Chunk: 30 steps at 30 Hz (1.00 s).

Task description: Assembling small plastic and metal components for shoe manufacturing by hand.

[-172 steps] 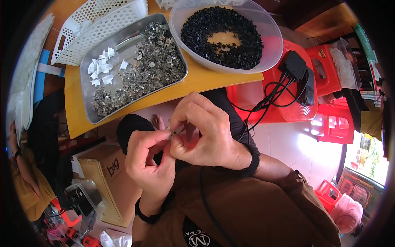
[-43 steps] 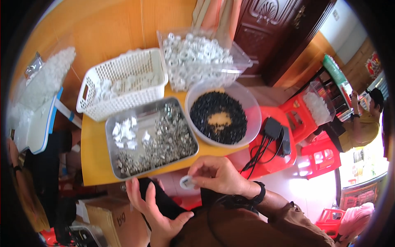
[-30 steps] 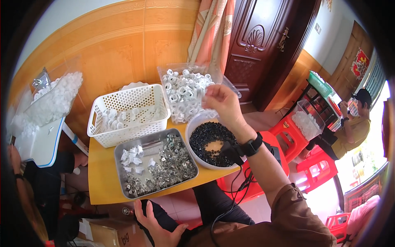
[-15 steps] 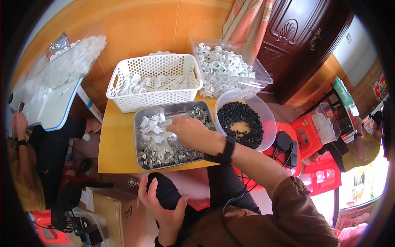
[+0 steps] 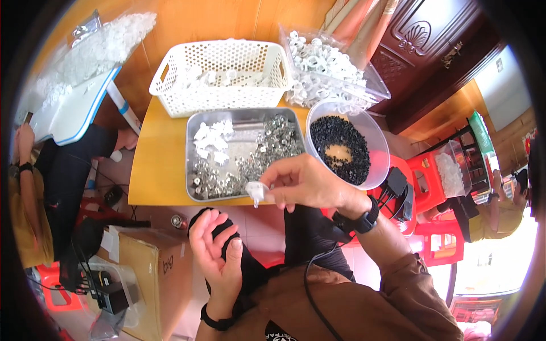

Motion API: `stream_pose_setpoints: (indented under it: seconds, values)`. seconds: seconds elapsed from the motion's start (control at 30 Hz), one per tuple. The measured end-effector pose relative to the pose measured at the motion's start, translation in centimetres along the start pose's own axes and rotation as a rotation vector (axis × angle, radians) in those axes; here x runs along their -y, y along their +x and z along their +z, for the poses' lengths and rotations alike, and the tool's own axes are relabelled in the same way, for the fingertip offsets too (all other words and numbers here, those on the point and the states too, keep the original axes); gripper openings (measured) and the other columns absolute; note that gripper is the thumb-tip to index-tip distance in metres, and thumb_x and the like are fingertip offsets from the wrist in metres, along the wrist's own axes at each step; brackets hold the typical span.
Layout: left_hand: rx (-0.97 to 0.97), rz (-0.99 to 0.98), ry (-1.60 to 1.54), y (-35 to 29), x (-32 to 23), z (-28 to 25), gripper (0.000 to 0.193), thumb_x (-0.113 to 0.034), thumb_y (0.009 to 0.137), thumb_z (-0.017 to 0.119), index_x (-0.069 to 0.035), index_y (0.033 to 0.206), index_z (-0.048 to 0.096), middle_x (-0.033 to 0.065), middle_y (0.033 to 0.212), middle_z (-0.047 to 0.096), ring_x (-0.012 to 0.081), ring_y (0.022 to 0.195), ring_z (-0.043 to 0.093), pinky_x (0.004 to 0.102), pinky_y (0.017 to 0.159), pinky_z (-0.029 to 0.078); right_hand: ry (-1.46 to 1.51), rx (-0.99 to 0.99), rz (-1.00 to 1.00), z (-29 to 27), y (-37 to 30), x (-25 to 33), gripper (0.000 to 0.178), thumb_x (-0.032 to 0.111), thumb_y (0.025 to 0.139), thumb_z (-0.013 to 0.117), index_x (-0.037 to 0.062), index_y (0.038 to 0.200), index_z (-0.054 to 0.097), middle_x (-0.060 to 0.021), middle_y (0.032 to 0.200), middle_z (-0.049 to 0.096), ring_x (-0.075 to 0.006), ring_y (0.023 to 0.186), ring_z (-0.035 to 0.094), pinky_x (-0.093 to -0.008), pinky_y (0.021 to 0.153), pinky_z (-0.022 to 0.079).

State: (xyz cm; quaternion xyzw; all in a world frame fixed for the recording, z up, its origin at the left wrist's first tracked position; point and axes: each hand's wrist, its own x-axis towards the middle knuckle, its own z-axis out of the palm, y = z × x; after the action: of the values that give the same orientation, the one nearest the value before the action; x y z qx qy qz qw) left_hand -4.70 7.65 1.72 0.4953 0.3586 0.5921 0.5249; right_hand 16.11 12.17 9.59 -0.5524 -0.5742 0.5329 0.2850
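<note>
My right hand point(image 5: 298, 181) pinches a small white plastic part point(image 5: 257, 192) at the front edge of the metal tray point(image 5: 190, 149). In that tray lie white plastic pieces point(image 5: 215, 136) at the back left and many small silvery metal parts point(image 5: 272, 145) at the right and front. Nearer my body, my left hand point(image 5: 220, 256) is raised, palm up, with its fingers apart and nothing in it. A round clear tub point(image 5: 380, 152) of small black parts point(image 5: 340, 136) stands to the right of the tray.
Behind the tray are a white perforated basket point(image 5: 222, 101) and a clear bin of white rings point(image 5: 330, 71), on a yellow table point(image 5: 149, 170). A cardboard box point(image 5: 142, 273) sits at lower left. People work at both sides; red stools point(image 5: 441, 241) stand at right.
My right hand has come from over the tray toward me, now with a white plastic part in its fingers. The view has shifted, so the table sits higher in it.
</note>
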Motion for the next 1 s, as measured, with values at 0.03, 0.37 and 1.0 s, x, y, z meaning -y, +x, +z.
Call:
stream_pose_setpoints:
  seconds: [0.03, 0.37, 1.0]
  values:
    - [-0.010, -0.016, 0.006, 0.2, 0.0, 0.2, 0.053, -0.014, 0.087, 0.064, 0.002, 0.130, 0.039, 0.0154, 0.125, 0.045, 0.0254, 0.112, 0.050, 0.0377, 0.088, 0.050, 0.184, 0.070, 0.039, 0.6, -0.9, -0.5, 0.016, 0.011, 0.084, 0.067, 0.0007, 0.097, 0.066, -0.0038, 0.075, 0.065, -0.0044, 0.058, 0.055, -0.0210, 0.050, 0.046]
    - [0.189, -0.453, -0.196, -0.5, 0.6, -0.3, 0.021, -0.016, 0.093, 0.057, 0.000, 0.106, 0.058, 0.0119, 0.098, 0.064, 0.0166, 0.082, 0.063, 0.0274, 0.058, 0.056, 0.329, 0.187, 0.098, 3.9, -3.3, -4.1, 0.019, 0.013, 0.088, 0.064, 0.0004, 0.103, 0.062, -0.0004, 0.074, 0.061, -0.0042, 0.059, 0.053, -0.0188, 0.053, 0.044]
    - [0.104, -0.518, -0.345, -0.7, 0.6, -1.4, 0.015, -0.016, 0.094, 0.056, -0.003, 0.100, 0.053, 0.0114, 0.094, 0.062, 0.0163, 0.080, 0.063, 0.0274, 0.057, 0.058, -1.132, -0.484, -0.360, -0.4, 3.5, -8.1, 0.012, 0.006, 0.075, 0.063, 0.0104, 0.085, 0.066, -0.0078, 0.074, 0.057, -0.0291, 0.072, 0.062, -0.0389, 0.063, 0.050]
